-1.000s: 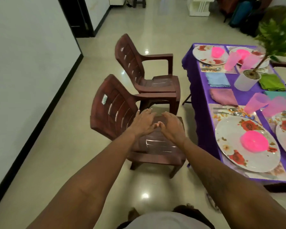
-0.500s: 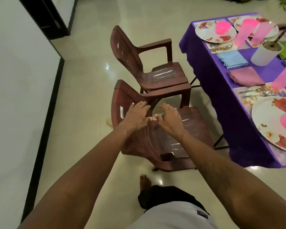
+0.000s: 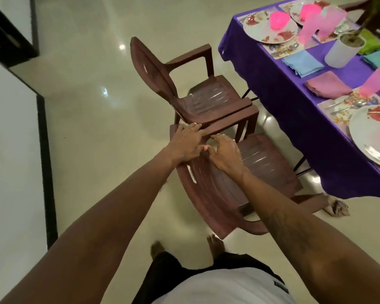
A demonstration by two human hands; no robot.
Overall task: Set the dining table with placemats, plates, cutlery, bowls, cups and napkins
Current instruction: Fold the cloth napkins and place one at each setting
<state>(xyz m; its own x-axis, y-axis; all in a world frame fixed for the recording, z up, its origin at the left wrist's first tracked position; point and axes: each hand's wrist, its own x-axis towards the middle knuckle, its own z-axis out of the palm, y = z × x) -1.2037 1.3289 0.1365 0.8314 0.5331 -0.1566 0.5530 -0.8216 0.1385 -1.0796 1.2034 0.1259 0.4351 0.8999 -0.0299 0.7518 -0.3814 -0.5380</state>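
My left hand (image 3: 185,142) lies with straight fingers on the top of the backrest of the near brown plastic chair (image 3: 213,194). Beside it, my right hand (image 3: 225,153) curls its fingers over the same backrest edge, and the thumbs almost touch. To the right stands the table under a purple cloth (image 3: 279,102). It carries floral plates (image 3: 369,137), pink bowls (image 3: 276,17), pink cups (image 3: 375,81), a blue napkin (image 3: 302,63), a pink napkin (image 3: 327,85), cutlery (image 3: 347,105) and floral placemats (image 3: 329,106).
A second brown chair (image 3: 184,84) stands just beyond the near one, its seat facing the table. A white plant pot (image 3: 343,52) sits mid-table. My bare feet (image 3: 215,242) are on the glossy floor; a white wall with a dark skirting (image 3: 44,150) runs along the left.
The view has tilted down and closed in on the near chair, which now stands nearer the table. My hands stay on its backrest, with the left fingers stretched further forward.
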